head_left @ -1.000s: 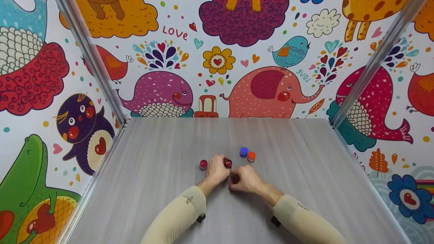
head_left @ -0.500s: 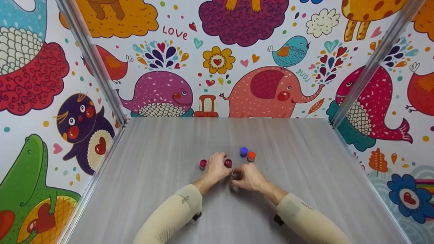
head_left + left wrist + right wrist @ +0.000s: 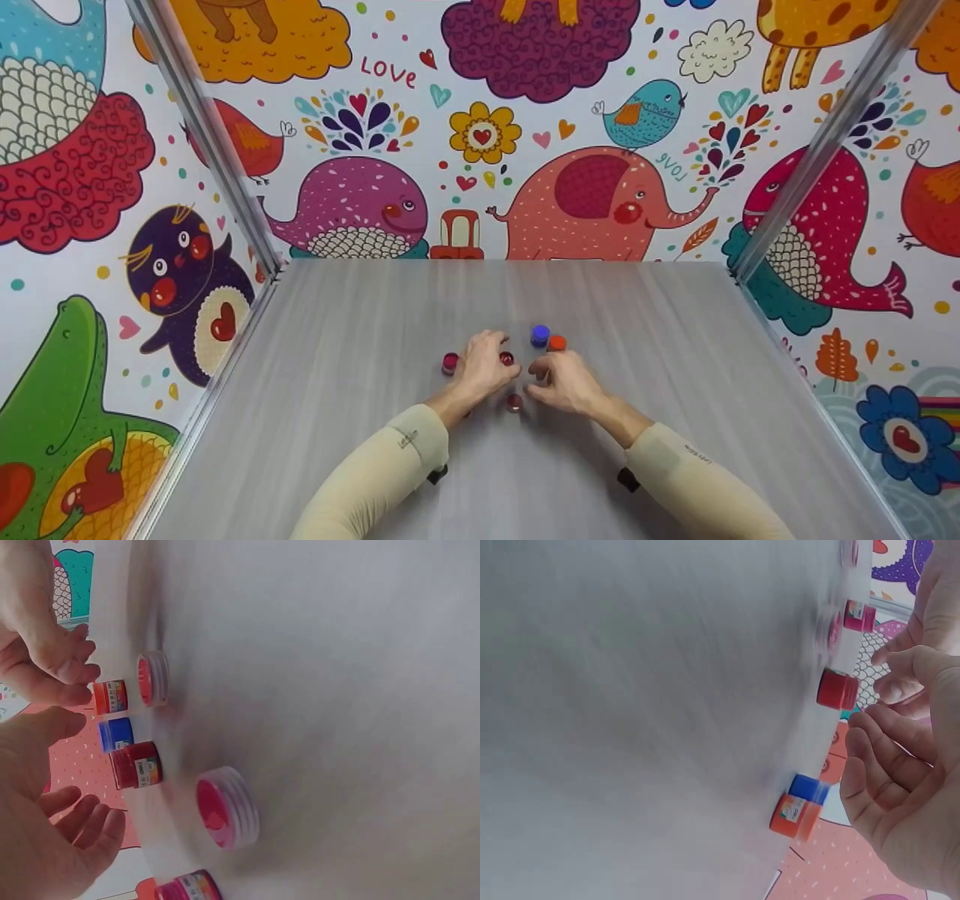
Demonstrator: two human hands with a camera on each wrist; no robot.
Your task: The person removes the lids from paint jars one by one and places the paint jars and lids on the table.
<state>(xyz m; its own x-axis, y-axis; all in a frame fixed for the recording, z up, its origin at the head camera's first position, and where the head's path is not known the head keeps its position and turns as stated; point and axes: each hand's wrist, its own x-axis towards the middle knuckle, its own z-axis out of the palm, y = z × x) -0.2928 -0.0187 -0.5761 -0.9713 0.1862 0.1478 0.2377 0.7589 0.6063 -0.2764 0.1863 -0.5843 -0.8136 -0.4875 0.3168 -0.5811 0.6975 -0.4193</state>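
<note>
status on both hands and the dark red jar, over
Left hand, right hand: both empty. Dark red jar upright on table, by left hand. Orange jar, blue jar just beyond right hand; no obstruction apparent.

Red "Love" (image 3: 388, 72) and mirrored teal "love" (image 3: 670, 166) stand on the wall (image 3: 540, 112); jar labels (image 3: 146, 772) are illegible.

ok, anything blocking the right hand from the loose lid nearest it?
Nothing visible. In the head view the right hand has its thumb just beside the lid, with only tabletop showing between. The left hand is near the red jar, outside that gap.
</note>
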